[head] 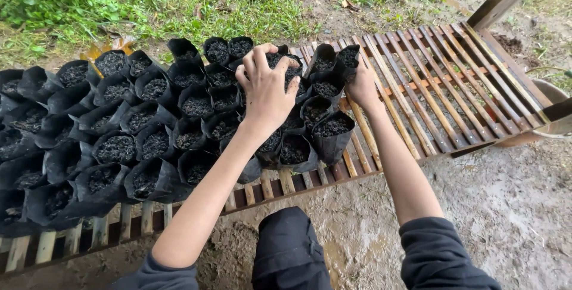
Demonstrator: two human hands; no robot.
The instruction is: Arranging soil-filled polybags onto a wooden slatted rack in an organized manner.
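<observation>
Soil-filled black nursery bags crowd a slatted wooden bench. Left hand presses curled fingers onto the cluster's top; right hand grips the bag at its right edge.

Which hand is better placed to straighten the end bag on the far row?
Probably the right hand: it already touches the end bag beside the bare slats. The left hand rests on middle bags.

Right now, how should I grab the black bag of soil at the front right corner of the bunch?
Grip the corner bag around its soft side walls, low down, coming from the right over the bare slats. That side is open; its left side is pressed against other bags. Keep it upright, since the top is open and filled with soil.
</observation>
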